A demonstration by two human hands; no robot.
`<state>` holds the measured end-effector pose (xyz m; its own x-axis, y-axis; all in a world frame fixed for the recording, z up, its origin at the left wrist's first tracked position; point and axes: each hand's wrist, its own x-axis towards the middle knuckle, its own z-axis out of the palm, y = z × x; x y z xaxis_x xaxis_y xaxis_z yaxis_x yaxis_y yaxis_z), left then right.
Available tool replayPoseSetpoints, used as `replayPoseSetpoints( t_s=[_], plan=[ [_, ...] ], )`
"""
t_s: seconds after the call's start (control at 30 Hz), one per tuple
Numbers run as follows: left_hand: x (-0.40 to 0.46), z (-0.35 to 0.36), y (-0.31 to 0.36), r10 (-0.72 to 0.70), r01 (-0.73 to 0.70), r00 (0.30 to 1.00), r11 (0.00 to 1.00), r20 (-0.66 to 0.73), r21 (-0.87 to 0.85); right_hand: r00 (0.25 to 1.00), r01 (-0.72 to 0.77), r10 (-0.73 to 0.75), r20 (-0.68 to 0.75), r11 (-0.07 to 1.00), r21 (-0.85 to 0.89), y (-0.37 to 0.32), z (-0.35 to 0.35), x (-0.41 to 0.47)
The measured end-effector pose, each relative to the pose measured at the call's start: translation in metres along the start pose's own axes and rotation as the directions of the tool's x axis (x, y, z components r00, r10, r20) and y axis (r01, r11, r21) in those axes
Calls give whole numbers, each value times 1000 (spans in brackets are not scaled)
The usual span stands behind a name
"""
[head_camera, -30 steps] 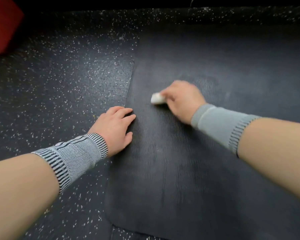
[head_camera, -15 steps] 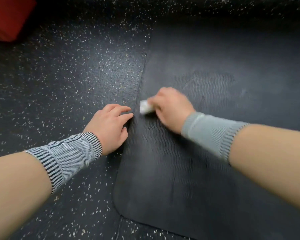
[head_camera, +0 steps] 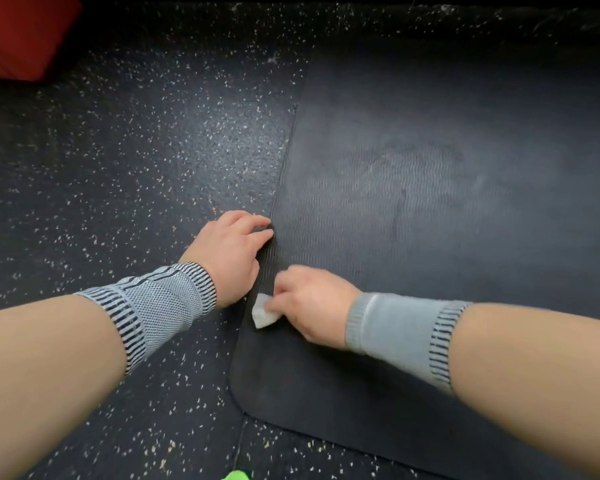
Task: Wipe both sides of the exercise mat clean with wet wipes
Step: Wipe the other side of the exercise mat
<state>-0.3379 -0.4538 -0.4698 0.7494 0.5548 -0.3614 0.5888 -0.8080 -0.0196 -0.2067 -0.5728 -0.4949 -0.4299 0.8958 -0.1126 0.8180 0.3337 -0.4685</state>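
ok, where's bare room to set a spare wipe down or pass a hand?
Free: speckled floor between the red block and the mat edge; the far mat beyond both hands. Crowded: the mat's near left edge, where the left hand rests and the right hand pinches the wipe.

Dark rubber floor (head_camera: 125,161) flecked with pale specks; a red block (head_camera: 21,32) sits far left, a bright green scrap (head_camera: 237,475) at the near edge.
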Motion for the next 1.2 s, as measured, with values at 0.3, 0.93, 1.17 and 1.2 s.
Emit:
replayPoseSetpoints(
  t_s=[0.3, 0.93, 1.17, 1.2],
  plan=[
    [-21, -4, -2, -6, 4, 999, 998, 39, 62, 906, -391, 376, -193, 919, -45, 40, -17, 24],
    [1, 1, 58, 214, -217, 976, 974, 45, 68, 992, -116, 115, -56, 993, -19, 32, -8, -100],
    [3, 1, 82, 298, -300, 954, 951, 40, 77, 868, -447, 416, -270, 893, -61, 80, -28, -120],
    [3, 0, 87, 310, -312, 950, 947, 36, 78, 892, -394, 371, -259, 918, -38, 69, -23, -128]
  ],
)
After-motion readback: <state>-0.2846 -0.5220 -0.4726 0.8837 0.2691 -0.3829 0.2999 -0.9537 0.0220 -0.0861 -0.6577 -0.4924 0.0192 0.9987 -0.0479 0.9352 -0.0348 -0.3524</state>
